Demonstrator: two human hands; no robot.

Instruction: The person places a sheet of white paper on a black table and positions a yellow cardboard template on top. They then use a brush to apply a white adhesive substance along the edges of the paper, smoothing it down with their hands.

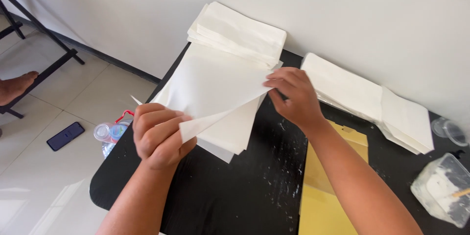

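A white paper sheet [210, 86] lies folded over a small pile of similar sheets [235, 130] on the black table [235, 191]. My left hand [159, 134] pinches the sheet's near left corner between thumb and fingers. My right hand [293, 95] grips the sheet's right corner, holding the fold edge taut between both hands.
A stack of folded white paper [240, 32] rests against the wall; another stack [372, 100] lies at right. A yellow envelope [325, 191] sits under my right forearm. A plastic tub of white paste [443, 196] and a clear lid [448, 130] are far right. Plastic bottles [110, 134], a phone [65, 135] and someone's foot [17, 86] are on the floor.
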